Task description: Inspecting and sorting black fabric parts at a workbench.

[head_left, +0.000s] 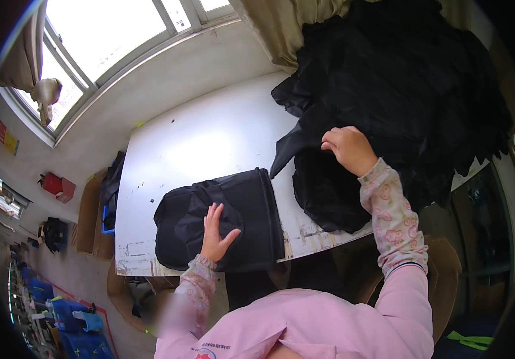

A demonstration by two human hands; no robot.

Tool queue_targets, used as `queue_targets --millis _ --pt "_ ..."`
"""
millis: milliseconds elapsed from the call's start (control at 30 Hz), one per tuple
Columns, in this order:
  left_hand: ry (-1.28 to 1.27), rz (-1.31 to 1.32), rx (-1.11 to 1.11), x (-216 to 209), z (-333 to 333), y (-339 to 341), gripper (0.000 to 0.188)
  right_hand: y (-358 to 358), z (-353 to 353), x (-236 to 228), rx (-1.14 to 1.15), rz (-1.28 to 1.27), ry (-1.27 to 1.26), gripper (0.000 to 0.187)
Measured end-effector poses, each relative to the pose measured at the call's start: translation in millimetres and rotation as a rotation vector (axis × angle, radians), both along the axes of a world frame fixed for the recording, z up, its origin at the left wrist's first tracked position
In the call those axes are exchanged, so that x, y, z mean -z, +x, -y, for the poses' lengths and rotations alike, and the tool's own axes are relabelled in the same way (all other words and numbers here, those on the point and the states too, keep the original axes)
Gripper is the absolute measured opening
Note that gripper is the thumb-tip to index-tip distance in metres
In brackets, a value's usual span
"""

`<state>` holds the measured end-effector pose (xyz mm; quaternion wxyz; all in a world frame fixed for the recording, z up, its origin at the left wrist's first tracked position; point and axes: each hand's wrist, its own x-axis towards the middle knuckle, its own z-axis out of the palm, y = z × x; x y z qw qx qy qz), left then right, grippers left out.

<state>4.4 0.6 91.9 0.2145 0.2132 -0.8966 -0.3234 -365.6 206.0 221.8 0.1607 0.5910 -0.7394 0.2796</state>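
A flat black fabric piece (248, 218), apparently a sewn panel or bag part with a thick seamed right edge, lies at the table's near edge. A thinner, wrinkled black layer (194, 218) rests on top of it. My left hand (214, 234) is open on that layer, fingers stretched and thumb apart. To the right, my right hand (348, 149) is closed in a pinch at a loose black cloth flap (293, 146) on the front of a big heap. The pinched fingertips seem to hold the cloth, though its edge blends into the dark heap behind.
The large heap of black cloth (401, 90) covers the right side of the white table (209, 143). A window (108, 36) and curtain (269, 30) are beyond. Cardboard boxes (93, 221) stand left of the table, and blue bins (69, 314) farther off.
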Motion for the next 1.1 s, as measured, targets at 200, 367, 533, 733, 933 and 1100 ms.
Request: queue_targets --millis 200,367,533,733,933,1100 --pt "-0.308 -0.132 0.347 -117.7 -22.9 -88.7 0.114 49.2 -30.4 -145.5 -0.296 0.005 -0.051 0.013" --pt "-0.181 -0.52 0.304 -139.6 -86.7 -123.8 0.089 41.5 -0.8 -144.5 -0.291 -0.059 -0.16 0.011" --pt "0.87 -0.914 -0.008 -171.7 -70.7 -119.5 0.033 106.2 -13.2 -97.7 0.053 -0.086 -0.556 0.034" --pt "1.022 -0.933 -0.066 -171.1 -93.8 -125.1 0.027 159.6 25.2 15.3 -0.122 0.66 -0.434 0.032" --pt "1.001 -0.877 -0.041 -155.9 -72.9 -114.6 0.037 149.9 23.0 12.9 -0.32 0.731 -0.5 0.01" --pt "1.089 -0.694 0.128 -124.0 -35.4 -94.5 0.06 110.1 3.9 0.3 -0.234 1.025 -0.508 0.008"
